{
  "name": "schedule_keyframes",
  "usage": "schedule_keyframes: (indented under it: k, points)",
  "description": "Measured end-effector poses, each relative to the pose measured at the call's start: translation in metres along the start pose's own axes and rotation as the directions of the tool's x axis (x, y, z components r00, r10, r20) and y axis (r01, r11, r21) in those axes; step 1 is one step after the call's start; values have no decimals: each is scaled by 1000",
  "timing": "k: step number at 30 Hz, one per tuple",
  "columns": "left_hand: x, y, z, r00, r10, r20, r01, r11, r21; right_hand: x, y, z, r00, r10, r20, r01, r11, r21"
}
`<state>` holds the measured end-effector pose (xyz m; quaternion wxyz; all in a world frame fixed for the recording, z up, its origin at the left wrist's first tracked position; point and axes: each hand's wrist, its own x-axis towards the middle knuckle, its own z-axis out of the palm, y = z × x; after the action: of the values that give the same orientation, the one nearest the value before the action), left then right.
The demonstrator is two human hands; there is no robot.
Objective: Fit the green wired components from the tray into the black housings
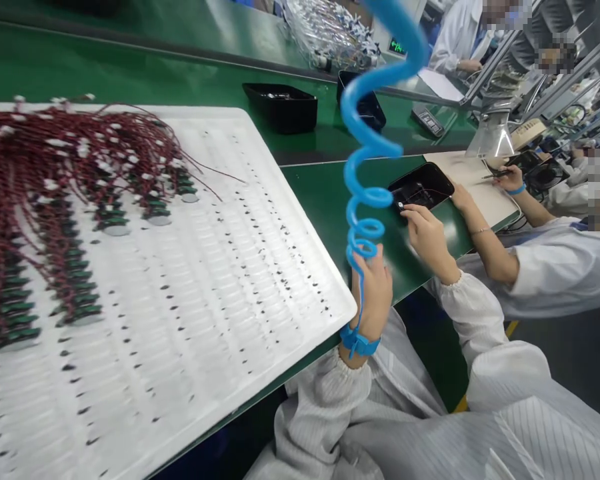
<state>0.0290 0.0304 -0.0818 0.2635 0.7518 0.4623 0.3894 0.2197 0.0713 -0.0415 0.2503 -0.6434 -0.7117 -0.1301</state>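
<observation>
My left hand (374,293) is over the green bench by the corner of the white tray (260,293), a blue strap (359,341) around its wrist. Its fingers look stretched out, partly hidden by a coiled blue cord (365,120), and I see nothing in them. My right hand (427,240) is at the near left corner of a black plastic housing (420,187), thumb and fingers pinched beside a small, shiny round piece (401,206). What they grip is too small to make out. A co-worker's hand (463,200) is at the housing's right edge.
Small green circuit boards (83,287) with dark red wires (45,147) and white connectors fill the tray's left part. Behind stand a black bin (283,107), another black housing (363,103) and a small display device (427,122). A co-worker's other hand (511,180) holds a dark tool at right.
</observation>
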Motion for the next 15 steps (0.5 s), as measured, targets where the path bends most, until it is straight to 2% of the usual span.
schedule_keyframes:
  k: [3, 7, 11, 13, 15]
  points:
    - [-1, 4, -3, 999, 25, -21, -24, 997, 67, 25, -23, 21, 994, -93, 61, 87, 992, 96]
    - [-2, 6, -5, 999, 36, 29, -40, 990, 136, 76, -40, 76, 978, -149, 144, 129, 982, 140]
    - [-5, 6, -2, 999, -12, 31, 8, 991, 137, 149, -17, 139, 993, -10, 117, 6, 999, 32]
    - [-7, 6, -1, 1000, -16, 25, 12, 991, 133, 186, 1, 161, 994, 68, 91, -66, 998, -17]
    - [-8, 7, -2, 1000, 4, 18, -6, 988, 155, 218, 17, 175, 986, 148, 81, -143, 987, -69]
